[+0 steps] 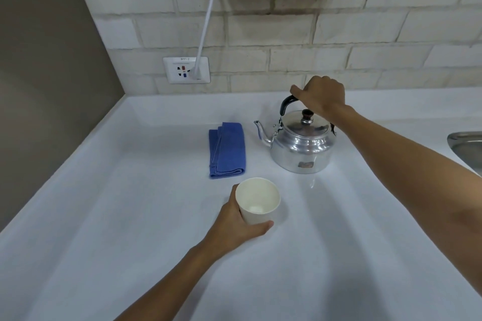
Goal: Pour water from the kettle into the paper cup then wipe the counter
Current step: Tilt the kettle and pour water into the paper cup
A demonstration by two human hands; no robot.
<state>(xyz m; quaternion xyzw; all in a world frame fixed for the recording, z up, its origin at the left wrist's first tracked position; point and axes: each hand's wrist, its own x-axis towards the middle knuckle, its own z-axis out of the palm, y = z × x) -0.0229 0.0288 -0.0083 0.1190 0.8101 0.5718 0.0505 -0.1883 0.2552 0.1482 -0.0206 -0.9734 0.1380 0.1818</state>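
Both forearms are bare with no sleeves in view; the left hand (236, 224) and right hand (323, 94) wear nothing.

A white, glossy worktop (130, 216) runs back to a tiled wall. Three things rest on it. A paper cup (257, 200) stands upright and open, with the left hand's fingers (260, 227) wrapped around its lower wall. Beyond those fingers lies a folded blue cloth (227, 150), flat on the surface. A metal kettle (300, 143) sits just right of the cloth, spout toward it, directly below the right hand's fingers (297, 91), which close over its handle.
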